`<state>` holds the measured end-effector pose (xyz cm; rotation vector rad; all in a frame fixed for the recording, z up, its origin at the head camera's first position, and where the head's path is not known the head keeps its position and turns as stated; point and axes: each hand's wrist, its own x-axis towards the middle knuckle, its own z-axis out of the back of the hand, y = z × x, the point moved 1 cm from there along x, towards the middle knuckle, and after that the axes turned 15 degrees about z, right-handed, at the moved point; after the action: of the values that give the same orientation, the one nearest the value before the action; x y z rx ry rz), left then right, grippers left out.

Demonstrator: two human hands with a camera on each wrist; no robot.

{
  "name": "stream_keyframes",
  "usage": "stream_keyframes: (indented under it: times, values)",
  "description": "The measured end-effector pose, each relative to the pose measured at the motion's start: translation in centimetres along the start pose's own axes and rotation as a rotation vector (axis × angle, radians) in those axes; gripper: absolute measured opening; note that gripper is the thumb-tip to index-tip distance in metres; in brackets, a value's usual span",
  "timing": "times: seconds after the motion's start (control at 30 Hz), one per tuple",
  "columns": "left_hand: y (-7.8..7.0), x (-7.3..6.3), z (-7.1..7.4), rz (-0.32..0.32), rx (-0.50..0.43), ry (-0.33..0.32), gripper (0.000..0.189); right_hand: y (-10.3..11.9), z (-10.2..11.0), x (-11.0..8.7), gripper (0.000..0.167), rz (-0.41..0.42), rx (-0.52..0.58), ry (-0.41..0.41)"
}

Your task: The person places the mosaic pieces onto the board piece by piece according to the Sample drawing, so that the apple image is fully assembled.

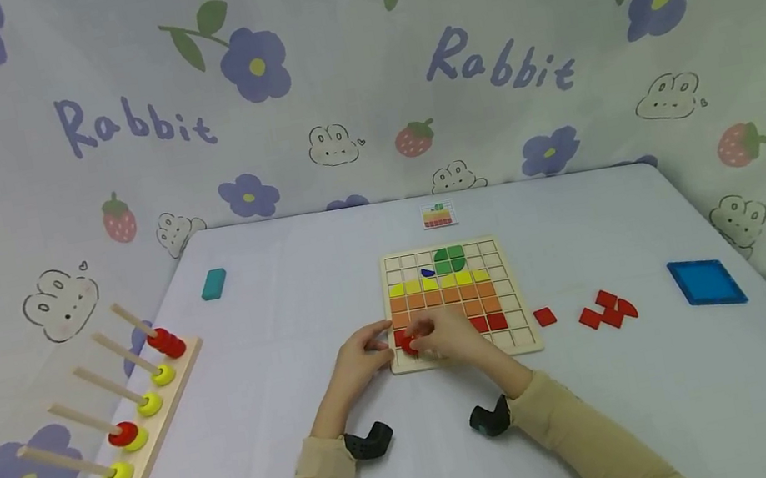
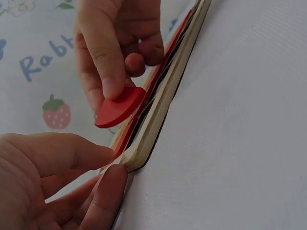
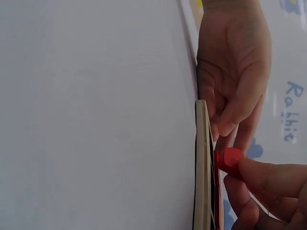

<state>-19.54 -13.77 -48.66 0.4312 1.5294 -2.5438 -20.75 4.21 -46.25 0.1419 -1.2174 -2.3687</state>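
Observation:
My right hand (image 1: 450,334) pinches a red quarter-round tile (image 2: 121,108) between thumb and fingers, tilted just above the near left corner of the wooden grid board (image 1: 527,335). At that corner my left hand (image 1: 356,360) grips the board's edge, one fingertip by a red tile and another against the wooden side. Rows of yellow, orange and red tiles fill part of the grid. Above them sit green tiles (image 1: 449,260) and a small blue piece (image 1: 427,272). The right hand covers part of the red row.
Loose red tiles (image 1: 608,301) lie right of the board, with one red square (image 1: 545,317) closer to it. A blue tray (image 1: 706,281) is farther right. A picture card (image 1: 438,214) lies behind the board. At left are a bead-peg stand (image 1: 174,422) and a teal block (image 1: 213,284).

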Motion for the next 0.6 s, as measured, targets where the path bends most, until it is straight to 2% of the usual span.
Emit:
stream_keyframes:
  times: [0.4, 0.6]
  values:
    - [0.1, 0.2, 0.0, -0.021, -0.017, -0.008, 0.046, 0.9, -1.0, 0.3, 0.003, 0.11, -0.193, 0.032]
    - [0.2, 0.1, 0.0, -0.025, -0.027, -0.006, 0.046, 1.3, -1.2, 0.4, 0.005, 0.103, -0.269, 0.059]
